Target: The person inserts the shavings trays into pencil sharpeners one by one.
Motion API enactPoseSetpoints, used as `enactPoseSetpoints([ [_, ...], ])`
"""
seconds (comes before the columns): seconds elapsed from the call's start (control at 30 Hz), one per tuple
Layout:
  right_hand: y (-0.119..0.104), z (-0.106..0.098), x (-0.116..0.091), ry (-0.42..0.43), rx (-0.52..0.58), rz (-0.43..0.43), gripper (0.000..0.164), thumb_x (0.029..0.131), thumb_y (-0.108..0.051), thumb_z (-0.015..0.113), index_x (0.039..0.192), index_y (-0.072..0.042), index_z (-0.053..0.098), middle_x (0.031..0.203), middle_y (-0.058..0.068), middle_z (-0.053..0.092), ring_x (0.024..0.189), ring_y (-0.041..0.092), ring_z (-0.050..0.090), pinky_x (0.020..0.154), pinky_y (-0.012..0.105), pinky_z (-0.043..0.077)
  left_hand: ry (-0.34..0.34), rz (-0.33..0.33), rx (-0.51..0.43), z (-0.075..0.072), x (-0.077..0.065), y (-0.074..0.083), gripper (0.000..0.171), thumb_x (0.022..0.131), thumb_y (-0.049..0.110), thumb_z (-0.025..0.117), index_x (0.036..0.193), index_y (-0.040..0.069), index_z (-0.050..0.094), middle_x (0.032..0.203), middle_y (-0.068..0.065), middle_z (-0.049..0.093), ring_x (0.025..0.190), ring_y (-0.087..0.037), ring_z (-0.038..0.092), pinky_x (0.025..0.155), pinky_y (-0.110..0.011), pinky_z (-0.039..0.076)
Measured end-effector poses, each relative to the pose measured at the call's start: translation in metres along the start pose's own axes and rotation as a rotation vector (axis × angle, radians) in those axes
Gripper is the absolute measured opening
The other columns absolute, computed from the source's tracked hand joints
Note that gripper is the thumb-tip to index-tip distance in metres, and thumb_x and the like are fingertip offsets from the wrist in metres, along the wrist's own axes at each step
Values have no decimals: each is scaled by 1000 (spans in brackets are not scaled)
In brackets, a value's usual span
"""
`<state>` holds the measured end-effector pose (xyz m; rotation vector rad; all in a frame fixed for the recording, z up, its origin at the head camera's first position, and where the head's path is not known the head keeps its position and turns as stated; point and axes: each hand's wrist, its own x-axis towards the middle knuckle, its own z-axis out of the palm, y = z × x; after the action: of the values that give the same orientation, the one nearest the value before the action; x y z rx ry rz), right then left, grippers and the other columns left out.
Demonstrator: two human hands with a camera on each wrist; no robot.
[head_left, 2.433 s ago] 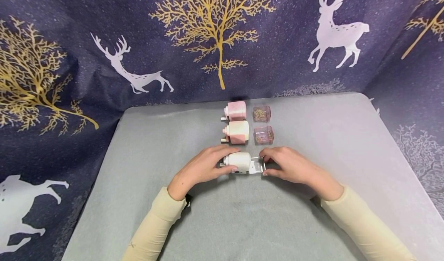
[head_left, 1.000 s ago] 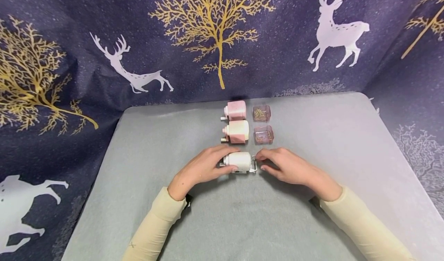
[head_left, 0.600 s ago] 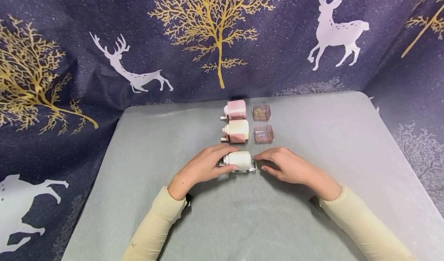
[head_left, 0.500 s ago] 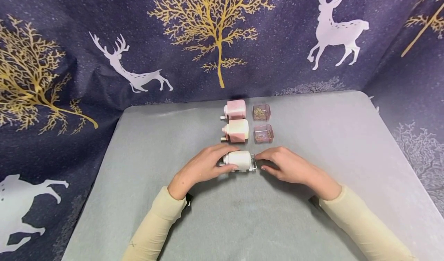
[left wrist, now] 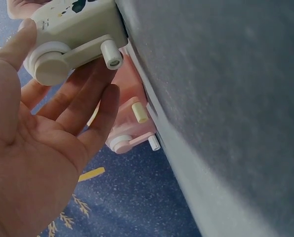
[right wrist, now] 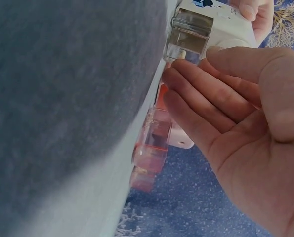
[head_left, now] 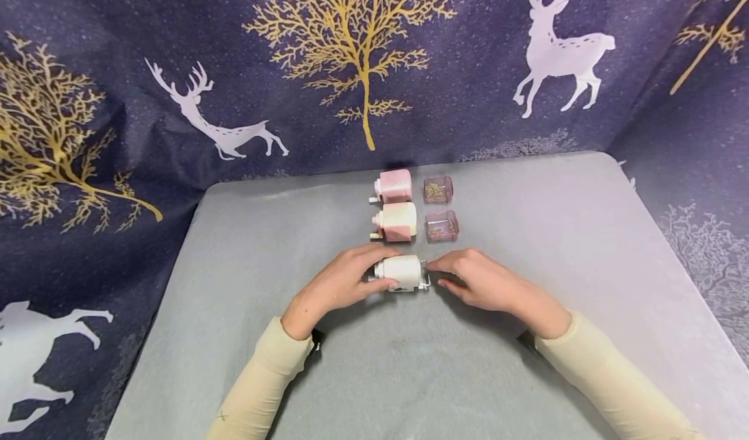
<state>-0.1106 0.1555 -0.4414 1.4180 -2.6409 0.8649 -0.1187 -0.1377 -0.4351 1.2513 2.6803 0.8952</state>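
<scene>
A white crank pencil sharpener [head_left: 402, 271] lies at the middle of the table. My left hand [head_left: 342, 281] holds it, thumb on the near side and fingers on the far side. Its crank [left wrist: 90, 52] shows toward the palm in the left wrist view. From the sharpener's right end a clear shavings drawer [right wrist: 186, 37] sticks out partway. My right hand [head_left: 482, 281] is beside that drawer, fingers extended and the index fingertip at its end. Whether that fingertip presses on it, I cannot tell.
Behind stand a pink-and-cream sharpener [head_left: 399, 222] and a pink sharpener [head_left: 394, 186]. To their right sit two pinkish clear drawers, the near one [head_left: 442, 227] and the far one [head_left: 438, 190], with shavings inside. A dark patterned cloth [head_left: 328, 147] hangs behind the grey table [head_left: 374, 375].
The clear drawer has slid left, further into the white sharpener, and my right hand has moved left with it, its fingers letting go of their grip. My left hand keeps its hold.
</scene>
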Motion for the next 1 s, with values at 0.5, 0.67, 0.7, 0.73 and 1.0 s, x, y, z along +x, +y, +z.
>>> enactPoseSetpoints([
  [0.5, -4, 6, 1, -14, 4, 18, 37, 83, -3, 70, 120, -2, 68, 108, 7, 70, 99, 16, 64, 88, 31, 53, -1, -21, -25, 1, 0, 0, 57, 88, 49, 65, 136, 21, 56, 122, 9, 57, 103, -5, 54, 86, -33, 49],
  [0.67, -7, 8, 2, -33, -5, 43, 39, 85, -7, 70, 124, -2, 65, 113, 7, 69, 103, 16, 63, 90, 32, 51, 14, -12, -22, 2, 0, -1, 56, 88, 49, 66, 136, 22, 56, 123, 9, 57, 103, -5, 54, 87, -33, 49],
  [0.7, -7, 8, 2, -35, -4, 50, 40, 85, -8, 70, 124, -2, 65, 114, 7, 68, 104, 16, 62, 91, 32, 51, 17, -11, -21, 2, 0, -1, 56, 88, 48, 66, 136, 22, 56, 123, 10, 58, 103, -5, 54, 87, -32, 49],
  [0.73, -7, 8, 2, -37, -2, 58, 40, 85, -8, 70, 124, -2, 65, 115, 7, 68, 105, 16, 62, 92, 32, 51, 19, -13, -20, 2, 0, -1, 56, 88, 48, 67, 136, 23, 57, 123, 10, 57, 103, -4, 54, 87, -32, 49],
  [1.0, -7, 9, 1, -65, 39, 101, 46, 86, -9, 69, 131, -5, 59, 120, 2, 66, 112, 14, 58, 97, 32, 47, 17, -34, -35, 2, 0, -1, 56, 87, 48, 68, 135, 23, 57, 124, 10, 58, 106, -5, 54, 88, -33, 49],
])
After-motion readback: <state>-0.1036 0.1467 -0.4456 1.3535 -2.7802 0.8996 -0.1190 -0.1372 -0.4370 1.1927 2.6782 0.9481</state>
